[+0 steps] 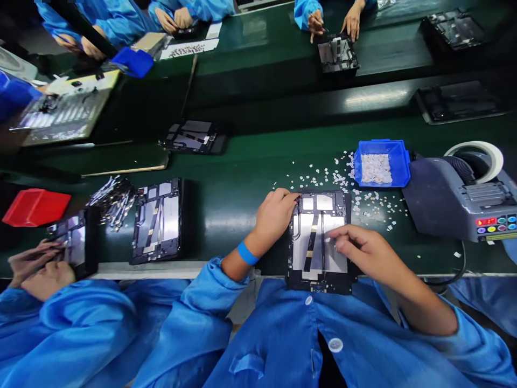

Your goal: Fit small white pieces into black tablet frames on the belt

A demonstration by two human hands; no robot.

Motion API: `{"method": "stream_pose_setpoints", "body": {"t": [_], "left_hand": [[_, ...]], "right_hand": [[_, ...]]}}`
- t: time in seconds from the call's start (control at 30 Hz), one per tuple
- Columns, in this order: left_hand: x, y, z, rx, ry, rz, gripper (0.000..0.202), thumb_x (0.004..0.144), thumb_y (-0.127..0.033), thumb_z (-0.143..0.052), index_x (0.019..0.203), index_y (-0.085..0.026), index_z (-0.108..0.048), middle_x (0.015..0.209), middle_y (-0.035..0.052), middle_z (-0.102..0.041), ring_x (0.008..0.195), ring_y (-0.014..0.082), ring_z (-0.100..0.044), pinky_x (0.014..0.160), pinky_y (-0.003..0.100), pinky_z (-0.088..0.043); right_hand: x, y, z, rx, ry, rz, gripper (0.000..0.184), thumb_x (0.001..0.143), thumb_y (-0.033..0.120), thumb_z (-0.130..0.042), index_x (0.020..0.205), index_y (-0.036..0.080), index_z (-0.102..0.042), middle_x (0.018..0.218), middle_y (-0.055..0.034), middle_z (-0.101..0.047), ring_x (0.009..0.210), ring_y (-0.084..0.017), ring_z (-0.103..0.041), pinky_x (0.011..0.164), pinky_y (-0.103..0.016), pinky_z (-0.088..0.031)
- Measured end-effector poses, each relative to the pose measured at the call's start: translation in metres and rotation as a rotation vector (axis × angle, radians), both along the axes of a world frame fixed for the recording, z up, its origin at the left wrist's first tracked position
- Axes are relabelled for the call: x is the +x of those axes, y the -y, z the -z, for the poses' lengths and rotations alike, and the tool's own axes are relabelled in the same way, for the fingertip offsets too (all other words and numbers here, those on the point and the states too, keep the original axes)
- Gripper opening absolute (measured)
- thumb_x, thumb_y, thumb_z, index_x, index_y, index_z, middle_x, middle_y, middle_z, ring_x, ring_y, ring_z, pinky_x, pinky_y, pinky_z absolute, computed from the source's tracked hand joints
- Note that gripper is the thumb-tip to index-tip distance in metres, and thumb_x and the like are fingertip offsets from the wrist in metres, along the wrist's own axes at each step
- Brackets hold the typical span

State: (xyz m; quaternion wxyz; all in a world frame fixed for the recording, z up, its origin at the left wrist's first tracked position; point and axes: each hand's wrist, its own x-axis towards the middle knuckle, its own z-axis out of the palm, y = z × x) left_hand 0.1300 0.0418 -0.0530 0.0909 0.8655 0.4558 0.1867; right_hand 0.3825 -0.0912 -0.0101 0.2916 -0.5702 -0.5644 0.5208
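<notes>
In front of me an opened tablet (336, 258) lies at the table's near edge, its inside facing up with silvery panels, a dark ribbon cable and a thin black cable. My left hand (274, 218), with a blue band on the wrist, grips the tablet's upper left edge. Over its right side reaches my right hand (361, 249). The index finger points at the silvery panel beside the thin cable, the thumb a little apart below it; I see nothing held there. Small white pieces (339, 175) lie scattered beyond the tablet.
A blue bin (382, 161) of white pieces stands beside a tape dispenser (456, 194) at right. Leftward are another opened tablet (157, 221), a heap of metallic strips (113, 202) and a red bin (36, 207). A co-worker's hands (48, 269) hold a tablet; others work across the table.
</notes>
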Motion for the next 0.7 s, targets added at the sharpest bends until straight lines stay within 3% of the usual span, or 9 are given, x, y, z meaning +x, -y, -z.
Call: {"method": "stream_pose_setpoints", "body": {"t": [0.13,0.2,0.33,0.4,0.5,0.7], "left_hand": [[-0.008,0.001,0.009,0.048,0.172,0.048,0.016,0.103,-0.018,-0.058,0.105,-0.020,-0.074,0.102,0.0084,-0.071,0.097,0.0234,-0.065,0.087,0.037,-0.054],[-0.012,0.000,0.012,0.053,0.277,0.093,0.015,0.102,-0.016,-0.058,0.103,-0.021,-0.072,0.101,0.0067,-0.071,0.097,0.0215,-0.066,0.087,0.036,-0.055],[-0.011,-0.003,0.017,0.081,0.418,0.157,0.014,0.102,-0.016,-0.059,0.100,-0.023,-0.072,0.100,0.0047,-0.070,0.098,0.0190,-0.066,0.087,0.033,-0.055],[-0.007,-0.003,0.017,0.078,0.477,0.140,0.013,0.101,-0.016,-0.061,0.098,-0.022,-0.072,0.099,0.0045,-0.069,0.096,0.0183,-0.066,0.085,0.032,-0.056],[-0.002,0.003,0.015,-0.013,0.557,0.011,0.011,0.100,-0.017,-0.063,0.099,-0.022,-0.072,0.098,0.0047,-0.071,0.094,0.0183,-0.067,0.083,0.031,-0.056],[0.007,0.024,0.004,-0.402,0.652,-0.237,0.021,0.091,-0.021,-0.071,0.111,-0.022,-0.076,0.092,0.0017,-0.075,0.072,0.0135,-0.063,0.071,0.027,-0.052]], "right_hand": [[-0.016,-0.046,0.005,0.083,0.096,0.066,0.026,0.097,0.034,-0.059,0.111,0.023,-0.079,0.079,-0.0004,-0.074,0.069,-0.016,-0.066,0.067,-0.030,-0.049],[-0.026,-0.076,0.010,0.150,0.153,0.067,0.028,0.097,0.029,-0.058,0.114,0.023,-0.080,0.087,-0.0023,-0.078,0.073,-0.017,-0.067,0.073,-0.032,-0.050],[-0.050,-0.123,0.019,0.169,0.106,-0.140,0.029,0.095,0.020,-0.057,0.111,0.024,-0.081,0.104,-0.0039,-0.081,0.085,-0.018,-0.070,0.080,-0.032,-0.051],[-0.058,-0.131,0.023,0.150,0.080,-0.185,0.024,0.093,0.020,-0.058,0.102,0.023,-0.080,0.098,-0.0027,-0.080,0.086,-0.018,-0.069,0.078,-0.030,-0.049],[-0.061,-0.128,0.027,0.118,0.101,-0.080,0.016,0.092,0.028,-0.063,0.090,0.020,-0.076,0.083,-0.0012,-0.076,0.075,-0.016,-0.065,0.067,-0.027,-0.043],[-0.059,-0.117,0.030,0.159,0.109,0.024,0.017,0.092,0.031,-0.064,0.090,0.020,-0.076,0.079,-0.0001,-0.075,0.069,-0.014,-0.062,0.065,-0.027,-0.042]]}}
